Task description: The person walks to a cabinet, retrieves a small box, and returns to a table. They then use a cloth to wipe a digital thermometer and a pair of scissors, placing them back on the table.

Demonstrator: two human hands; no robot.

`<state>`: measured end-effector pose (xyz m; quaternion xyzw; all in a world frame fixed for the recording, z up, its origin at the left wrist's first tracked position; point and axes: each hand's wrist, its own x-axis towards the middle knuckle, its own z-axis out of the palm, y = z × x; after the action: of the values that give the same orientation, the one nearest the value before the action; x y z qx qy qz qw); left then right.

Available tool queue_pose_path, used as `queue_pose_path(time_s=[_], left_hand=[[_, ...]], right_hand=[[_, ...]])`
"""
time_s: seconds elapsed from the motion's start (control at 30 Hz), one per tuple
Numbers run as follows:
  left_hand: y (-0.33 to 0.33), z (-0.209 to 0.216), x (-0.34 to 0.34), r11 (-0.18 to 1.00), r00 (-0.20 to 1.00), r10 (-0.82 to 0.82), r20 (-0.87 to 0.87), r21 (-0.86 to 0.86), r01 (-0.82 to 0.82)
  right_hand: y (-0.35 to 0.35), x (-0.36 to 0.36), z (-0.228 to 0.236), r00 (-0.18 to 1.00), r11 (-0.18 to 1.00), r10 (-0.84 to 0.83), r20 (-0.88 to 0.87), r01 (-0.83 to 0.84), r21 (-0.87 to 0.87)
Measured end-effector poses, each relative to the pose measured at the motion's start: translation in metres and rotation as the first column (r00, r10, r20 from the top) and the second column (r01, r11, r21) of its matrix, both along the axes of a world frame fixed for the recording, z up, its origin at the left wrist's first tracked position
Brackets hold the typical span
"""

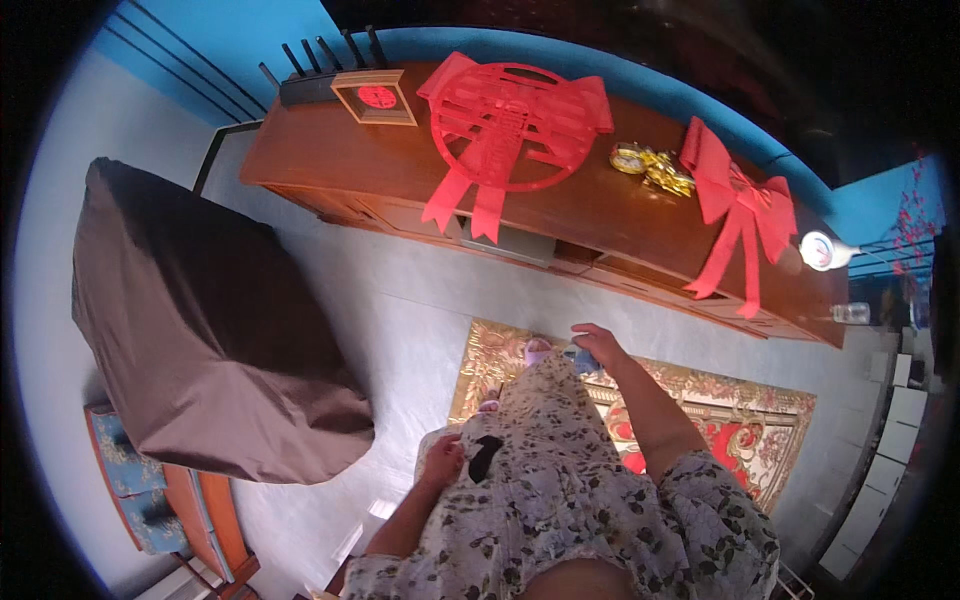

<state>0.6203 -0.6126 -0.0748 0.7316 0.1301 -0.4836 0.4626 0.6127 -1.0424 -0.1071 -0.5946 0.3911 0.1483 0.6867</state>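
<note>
My left hand point(443, 462) hangs beside the front of my flowered dress point(555, 440), its fingers loosely curled, and I see nothing in it. A small black thing point(486, 459) shows against the dress just right of that hand; what it is I cannot make out. Farther forward, my right hand point(597, 346) is held out with fingers partly stretched and apart. Under its fingers is a small blue-grey thing point(583, 361), seemingly lower down and not gripped. Both feet, in pinkish footwear point(537, 351), stand at a patterned gold and red rug point(710, 400).
A long wooden cabinet point(400, 165) runs ahead, bearing large red bows point(740, 195), a round red cut-out point(515, 130), gold ornaments point(650, 167), a framed picture point(376, 97) and a black antenna device point(320, 85). A dark cloth-covered bulk point(220, 330) stands left, near a wooden seat point(205, 510).
</note>
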Motion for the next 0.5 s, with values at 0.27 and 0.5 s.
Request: queue_pose_path(time_s=[0.27, 0.5], left_hand=[[-0.1, -0.01, 0.026, 0.884, 0.9, -0.433, 0.038, 0.214, 0.416], [-0.113, -0.072, 0.045, 0.666, 0.681, -0.729, 0.068, 0.3, 0.683]], right_hand=[[-0.038, 0.105, -0.106, 0.981, 0.896, -0.109, 0.16, 0.167, -0.412], [-0.072, 0.212, -0.166, 0.928, 0.823, -0.344, 0.141, 0.37, -0.431]])
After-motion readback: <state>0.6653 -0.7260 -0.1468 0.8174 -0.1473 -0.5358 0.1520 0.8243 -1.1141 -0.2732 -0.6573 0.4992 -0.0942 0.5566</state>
